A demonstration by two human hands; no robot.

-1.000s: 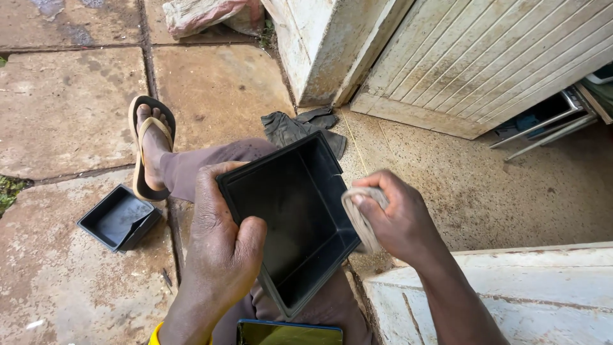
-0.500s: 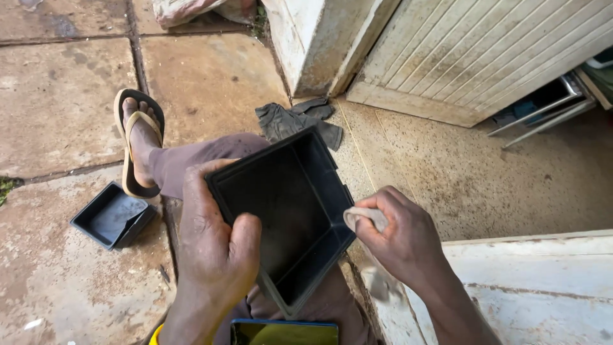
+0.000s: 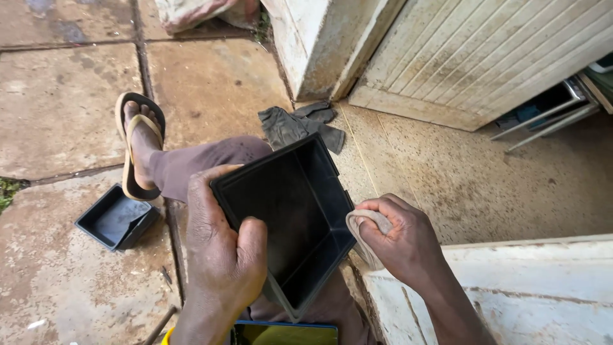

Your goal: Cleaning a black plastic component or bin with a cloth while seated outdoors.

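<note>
The pale cloth has been lowered to the outer wall of the black box. It is being clamped in the right hand, fingers together. The box rim is being gripped by the left hand.

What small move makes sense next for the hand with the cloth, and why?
Probably draw the cloth along the outer side wall of the black box. The right hand has the cloth bunched against that wall near the rim, while the left hand steadies the box by the opposite rim, thumb inside, so the wall is braced for wiping.
</note>
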